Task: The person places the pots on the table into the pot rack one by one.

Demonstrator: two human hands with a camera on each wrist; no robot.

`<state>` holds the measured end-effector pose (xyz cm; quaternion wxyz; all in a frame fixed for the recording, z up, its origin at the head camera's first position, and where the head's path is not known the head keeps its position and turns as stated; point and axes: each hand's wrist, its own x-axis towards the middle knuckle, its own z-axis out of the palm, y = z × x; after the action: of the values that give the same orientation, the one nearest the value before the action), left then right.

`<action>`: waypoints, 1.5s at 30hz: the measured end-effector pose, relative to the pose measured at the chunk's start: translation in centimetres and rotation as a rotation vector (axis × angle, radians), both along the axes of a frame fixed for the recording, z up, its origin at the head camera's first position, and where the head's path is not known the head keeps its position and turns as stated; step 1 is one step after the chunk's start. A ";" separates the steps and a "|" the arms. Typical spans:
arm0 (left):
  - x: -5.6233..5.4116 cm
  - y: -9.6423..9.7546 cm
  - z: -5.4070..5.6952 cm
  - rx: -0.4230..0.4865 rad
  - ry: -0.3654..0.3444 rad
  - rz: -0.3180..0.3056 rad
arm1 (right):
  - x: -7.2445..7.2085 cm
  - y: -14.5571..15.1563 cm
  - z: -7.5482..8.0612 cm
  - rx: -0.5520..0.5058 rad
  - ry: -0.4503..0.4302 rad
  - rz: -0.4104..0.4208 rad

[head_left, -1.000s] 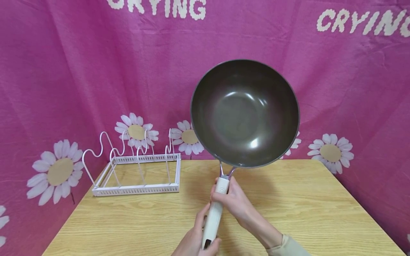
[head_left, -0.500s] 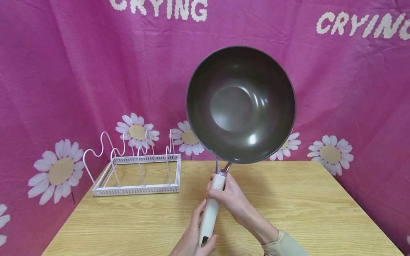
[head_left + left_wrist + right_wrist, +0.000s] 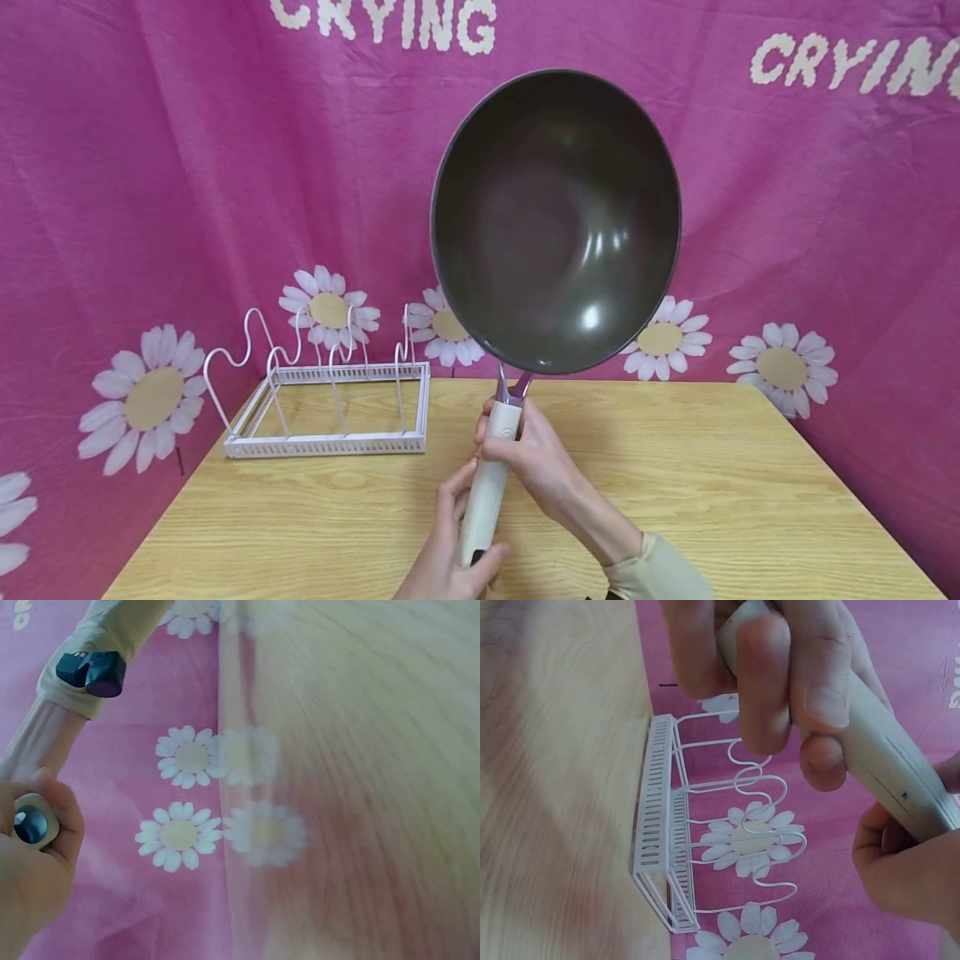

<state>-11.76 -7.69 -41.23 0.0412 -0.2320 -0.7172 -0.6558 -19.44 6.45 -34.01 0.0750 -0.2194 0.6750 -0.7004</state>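
A dark non-stick wok (image 3: 557, 221) with a cream handle (image 3: 486, 487) is held up above the wooden table (image 3: 720, 483), tilted so its inside faces me. My right hand (image 3: 534, 458) grips the upper part of the handle near the metal neck; in the right wrist view its fingers (image 3: 780, 667) curl round the handle (image 3: 889, 761). My left hand (image 3: 450, 558) grips the handle's lower end, and the left wrist view shows that hand (image 3: 30, 877) round the handle's butt (image 3: 31, 823).
A white wire lid rack (image 3: 330, 400) stands at the table's back left, also in the right wrist view as the rack (image 3: 682, 847). A pink cloth with daisies (image 3: 150, 208) hangs behind and at both sides of the table.
The wok has been raised and tipped more upright, its bowl turning slightly to the left. Both hands kept their grip on the handle and shifted a little left.
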 end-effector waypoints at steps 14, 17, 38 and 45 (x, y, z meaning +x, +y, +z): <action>-0.1 1.2 -1.5 -0.101 0.448 0.352 | 0.2 -1.1 1.4 0.073 0.065 0.016; 0.2 1.2 -1.6 -0.178 0.450 0.476 | 0.2 -1.5 1.6 0.095 0.105 0.011; -0.3 0.1 -0.5 -0.139 0.546 0.610 | 0.5 -3.5 4.1 0.198 0.273 0.055; -0.3 -0.2 -0.3 -0.041 0.558 0.575 | 0.3 -4.0 4.5 0.196 0.282 0.139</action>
<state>-12.07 -7.90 -41.58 0.4119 -0.1918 -0.7270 -0.5148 -19.18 2.45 -29.49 0.0487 -0.3534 0.7269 -0.5868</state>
